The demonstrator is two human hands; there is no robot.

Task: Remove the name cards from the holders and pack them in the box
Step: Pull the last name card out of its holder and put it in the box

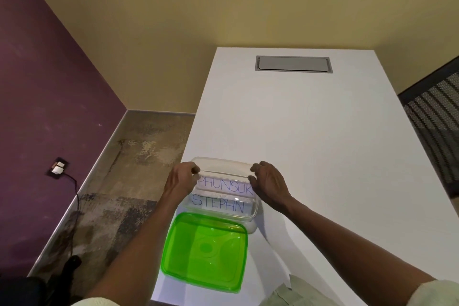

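A clear plastic box (223,164) stands on the white table near its left edge. Inside it lie two white name cards: one reading PHUNSUK (224,186) at the back and one reading STEPHN (218,202) in front. My left hand (182,180) pinches the left end of the PHUNSUK card over the box. My right hand (267,181) pinches its right end, fingers curled at the box's rim. The green lid (205,252) lies flat on the table just in front of the box. No card holders are in view.
The white table (310,131) runs away from me, with a grey cable hatch (293,64) at its far end. A dark mesh chair (437,129) stands at the right. Left of the table, the floor drops away beside a purple wall with a socket (57,167).
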